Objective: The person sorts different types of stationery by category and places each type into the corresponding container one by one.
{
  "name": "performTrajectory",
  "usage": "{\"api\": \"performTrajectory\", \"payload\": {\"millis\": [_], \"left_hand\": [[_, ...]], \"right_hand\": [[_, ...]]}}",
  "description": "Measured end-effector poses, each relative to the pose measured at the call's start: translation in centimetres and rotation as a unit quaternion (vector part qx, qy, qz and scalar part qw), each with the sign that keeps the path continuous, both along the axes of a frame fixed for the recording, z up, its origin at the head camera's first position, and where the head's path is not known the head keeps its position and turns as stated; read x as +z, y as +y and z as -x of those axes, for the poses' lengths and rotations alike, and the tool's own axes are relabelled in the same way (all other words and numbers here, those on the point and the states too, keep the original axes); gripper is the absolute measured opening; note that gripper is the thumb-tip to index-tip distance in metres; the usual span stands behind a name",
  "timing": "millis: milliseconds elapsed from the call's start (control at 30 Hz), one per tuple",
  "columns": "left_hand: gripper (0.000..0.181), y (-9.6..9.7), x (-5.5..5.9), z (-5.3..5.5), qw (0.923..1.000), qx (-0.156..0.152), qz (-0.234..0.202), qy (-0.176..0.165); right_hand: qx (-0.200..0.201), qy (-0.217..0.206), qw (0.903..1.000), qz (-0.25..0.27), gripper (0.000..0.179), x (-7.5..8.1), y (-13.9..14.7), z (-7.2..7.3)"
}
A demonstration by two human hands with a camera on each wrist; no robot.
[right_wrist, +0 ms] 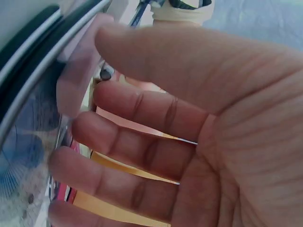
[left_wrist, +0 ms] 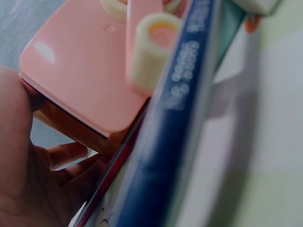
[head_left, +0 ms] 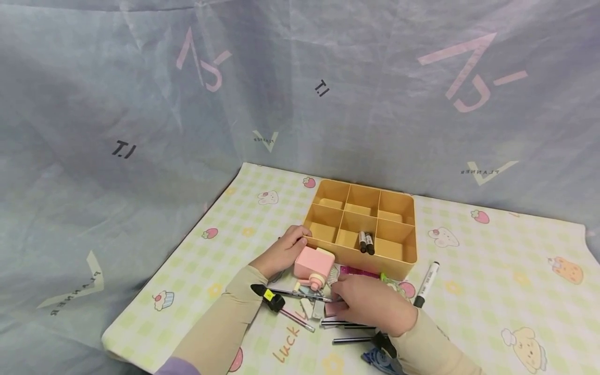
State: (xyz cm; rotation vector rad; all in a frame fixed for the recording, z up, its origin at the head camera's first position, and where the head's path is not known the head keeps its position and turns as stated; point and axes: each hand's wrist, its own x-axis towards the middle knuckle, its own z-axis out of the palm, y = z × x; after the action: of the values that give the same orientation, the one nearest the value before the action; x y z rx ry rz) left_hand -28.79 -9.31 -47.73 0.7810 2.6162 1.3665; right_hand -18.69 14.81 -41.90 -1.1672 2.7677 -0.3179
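Note:
My left hand (head_left: 285, 251) grips the near left corner of a yellow-brown divided storage box (head_left: 365, 255). A pink pencil sharpener (head_left: 311, 263) with cream parts stands in front of the box, close to that hand; it also fills much of the left wrist view. Over the pile of stationery in front of the box is my right hand (head_left: 372, 302), its fingers loosely extended. The thumb and fingertips of that hand are right at a pink eraser (right_wrist: 78, 71). Dark pencils (head_left: 347, 324) lie beside the eraser, partly under the hand.
Two short markers (head_left: 366, 242) stand in the box's near middle compartment. A white marker (head_left: 427, 284) lies right of the box. Around the hands are a white eraser (head_left: 307, 307), a magenta item (head_left: 358, 271) and a blue item (head_left: 379, 360). A grey curtain (head_left: 300, 104) hangs behind the table.

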Motion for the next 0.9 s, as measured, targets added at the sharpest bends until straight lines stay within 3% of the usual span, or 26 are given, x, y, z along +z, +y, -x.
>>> {"api": "performTrajectory", "payload": {"millis": [100, 267, 567, 733, 900], "left_hand": [[0.016, 0.0, 0.0, 0.1, 1.0, 0.001, 0.0, 0.005], [0.016, 0.0, 0.0, 0.2, 1.0, 0.0, -0.003, 0.005], [0.016, 0.0, 0.3, -0.2, 0.9999, 0.001, -0.001, -0.01], [0.016, 0.0, 0.5, -0.1, 0.9999, 0.001, -0.001, -0.013], [0.017, -0.1, -0.1, 0.1, 0.9999, 0.0, -0.004, -0.014]], "right_hand": [[-0.005, -0.022, 0.9997, -0.009, 0.028, 0.0, -0.3, -0.1], [-0.014, -0.007, 0.9996, -0.025, 0.025, -0.1, -0.5, 0.0], [-0.01, -0.032, 0.9994, -0.002, 0.024, 0.0, 0.1, 0.2], [-0.016, -0.015, 0.9998, 0.004, 0.018, 1.1, 1.0, 0.4], [-0.041, -0.016, 0.999, 0.005, 0.019, 2.8, 1.7, 0.4]]}}
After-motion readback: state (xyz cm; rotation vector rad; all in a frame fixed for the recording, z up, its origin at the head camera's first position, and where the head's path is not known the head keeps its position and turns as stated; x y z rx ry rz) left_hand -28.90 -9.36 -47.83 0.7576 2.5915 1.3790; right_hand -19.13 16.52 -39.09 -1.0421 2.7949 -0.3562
